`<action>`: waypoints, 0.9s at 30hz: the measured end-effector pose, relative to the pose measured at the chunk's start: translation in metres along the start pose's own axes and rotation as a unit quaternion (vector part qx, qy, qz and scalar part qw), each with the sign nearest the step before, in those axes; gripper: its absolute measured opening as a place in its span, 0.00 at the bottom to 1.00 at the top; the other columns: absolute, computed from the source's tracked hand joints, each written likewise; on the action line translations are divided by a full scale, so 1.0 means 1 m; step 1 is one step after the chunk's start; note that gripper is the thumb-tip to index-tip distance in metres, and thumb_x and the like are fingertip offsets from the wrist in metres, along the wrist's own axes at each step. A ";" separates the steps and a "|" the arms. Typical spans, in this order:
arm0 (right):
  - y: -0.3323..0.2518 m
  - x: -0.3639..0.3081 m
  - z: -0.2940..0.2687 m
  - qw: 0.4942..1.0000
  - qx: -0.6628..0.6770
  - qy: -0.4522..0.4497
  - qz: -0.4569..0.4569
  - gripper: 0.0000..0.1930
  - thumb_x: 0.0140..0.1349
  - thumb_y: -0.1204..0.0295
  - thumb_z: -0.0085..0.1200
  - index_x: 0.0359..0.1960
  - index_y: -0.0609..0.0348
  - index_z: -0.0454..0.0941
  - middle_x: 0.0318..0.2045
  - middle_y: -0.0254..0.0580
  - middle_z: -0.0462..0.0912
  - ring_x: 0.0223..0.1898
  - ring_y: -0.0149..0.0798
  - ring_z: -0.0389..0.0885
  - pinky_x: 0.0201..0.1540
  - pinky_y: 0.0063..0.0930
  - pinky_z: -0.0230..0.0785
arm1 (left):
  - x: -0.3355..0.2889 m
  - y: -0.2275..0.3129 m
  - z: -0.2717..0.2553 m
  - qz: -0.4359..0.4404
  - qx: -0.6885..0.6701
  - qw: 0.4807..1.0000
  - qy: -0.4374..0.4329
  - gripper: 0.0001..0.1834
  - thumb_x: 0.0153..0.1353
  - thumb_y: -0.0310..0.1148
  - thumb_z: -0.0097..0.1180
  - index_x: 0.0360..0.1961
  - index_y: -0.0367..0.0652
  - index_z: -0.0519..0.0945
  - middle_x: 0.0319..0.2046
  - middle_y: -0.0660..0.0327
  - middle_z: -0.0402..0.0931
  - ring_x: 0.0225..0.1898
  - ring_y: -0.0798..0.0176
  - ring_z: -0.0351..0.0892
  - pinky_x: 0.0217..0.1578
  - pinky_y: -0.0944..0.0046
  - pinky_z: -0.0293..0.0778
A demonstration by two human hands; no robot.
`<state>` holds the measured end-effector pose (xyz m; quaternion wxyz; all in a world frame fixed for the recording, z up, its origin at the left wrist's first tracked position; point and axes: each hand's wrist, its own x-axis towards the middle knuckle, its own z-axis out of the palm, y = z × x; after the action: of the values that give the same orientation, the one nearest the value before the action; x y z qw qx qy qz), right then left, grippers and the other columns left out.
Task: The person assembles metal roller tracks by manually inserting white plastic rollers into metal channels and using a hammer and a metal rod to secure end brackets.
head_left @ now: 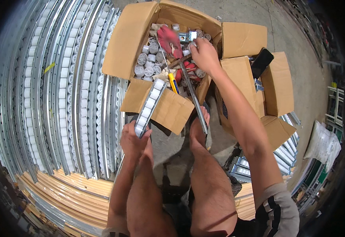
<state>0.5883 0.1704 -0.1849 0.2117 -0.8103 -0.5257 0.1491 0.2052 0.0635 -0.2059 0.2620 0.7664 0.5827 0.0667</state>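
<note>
Seen from the head camera, the person sits with bare legs over a concrete floor (298, 43). The left hand (133, 138) is clenched around the near end of a short roller track (150, 106), a metal channel filled with white plastic wheels; its far end rests on the front flap of the big cardboard box (131, 39).

The right hand (204, 55) reaches into that box, its fingers (192, 44) curled down among the loose white wheels (148, 59); whether they have closed on one cannot be told, since the hand hides its own tips.

Much crowds the box. Red work gloves (169, 39) lie on the wheels just left of the right hand, a small metal part (187, 36) sits beside them, and a screwdriver with a yellow and blue handle (173, 82) lies slanted across the front. An empty metal channel (194, 98) leans out of the box, passing under the right wrist and down to the right foot (198, 128).

To the right, a second, smaller cardboard box (275, 83) stands touching the first, with a black phone (261, 62) on its flap.

The whole left side is filled by a stack of finished roller tracks (54, 91) lying on wooden slats (73, 189). More tracks (287, 154) lie at lower right, near a white sack (322, 144).
</note>
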 end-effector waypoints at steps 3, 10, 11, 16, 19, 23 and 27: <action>0.014 0.045 0.019 0.983 -0.176 -0.041 -0.036 0.23 0.64 0.69 0.55 0.59 0.68 0.72 0.59 0.58 0.75 0.62 0.61 0.72 0.62 0.48 0.71 | 0.007 0.016 -0.001 0.005 0.001 1.000 0.022 0.35 0.45 0.43 0.79 0.52 0.37 0.79 0.45 0.48 0.79 0.46 0.41 0.80 0.44 0.47 0.77; 0.023 0.071 0.021 0.946 -0.302 -0.113 -0.037 0.28 0.54 0.63 0.67 0.57 0.61 0.76 0.58 0.51 0.76 0.62 0.53 0.72 0.61 0.47 0.73 | 0.058 0.051 0.004 0.124 -0.001 0.992 0.038 0.39 0.50 0.49 0.73 0.56 0.33 0.73 0.47 0.44 0.76 0.47 0.38 0.77 0.46 0.46 0.75; 0.015 0.069 0.013 0.949 -0.297 -0.101 -0.039 0.28 0.54 0.61 0.68 0.55 0.61 0.78 0.57 0.50 0.76 0.62 0.52 0.72 0.60 0.47 0.73 | 0.071 0.054 0.006 0.112 0.014 0.994 0.016 0.39 0.51 0.49 0.73 0.57 0.34 0.73 0.47 0.44 0.76 0.47 0.38 0.77 0.46 0.46 0.75; 0.009 0.035 -0.027 0.997 -0.019 -0.009 0.076 0.26 0.54 0.53 0.64 0.44 0.66 0.82 0.45 0.55 0.84 0.44 0.60 0.85 0.51 0.51 0.78 | 0.105 0.071 0.009 0.056 0.047 0.993 -0.093 0.34 0.54 0.47 0.71 0.54 0.35 0.75 0.46 0.44 0.77 0.46 0.37 0.78 0.44 0.45 0.75; -0.021 -0.016 -0.039 0.845 0.492 -0.030 0.206 0.22 0.60 0.63 0.61 0.47 0.71 0.73 0.36 0.55 0.86 0.34 0.45 0.88 0.34 0.36 0.81 | 0.109 0.058 -0.017 0.084 -0.087 0.988 -0.101 0.29 0.57 0.45 0.69 0.51 0.33 0.78 0.42 0.46 0.80 0.41 0.45 0.82 0.42 0.51 0.77; -0.046 -0.089 -0.031 0.778 0.577 -0.113 0.221 0.20 0.61 0.69 0.60 0.50 0.67 0.69 0.30 0.42 0.81 0.25 0.33 0.80 0.30 0.27 0.76 | 0.109 0.052 -0.043 -0.050 -0.285 0.930 -0.226 0.28 0.62 0.44 0.68 0.53 0.31 0.78 0.38 0.55 0.83 0.36 0.67 0.79 0.40 0.66 0.75; -0.062 -0.128 -0.038 0.771 0.595 -0.110 0.201 0.21 0.62 0.74 0.59 0.55 0.69 0.69 0.33 0.42 0.81 0.28 0.30 0.80 0.32 0.25 0.75 | 0.106 0.055 -0.059 -0.076 -0.432 0.859 -0.265 0.28 0.63 0.43 0.68 0.54 0.30 0.76 0.38 0.58 0.82 0.38 0.70 0.79 0.39 0.69 0.74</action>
<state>0.5050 0.0687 -0.1185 0.5573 -0.5874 -0.1771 0.5594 0.2615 0.1712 -0.1512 0.7155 0.5182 0.4606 0.0859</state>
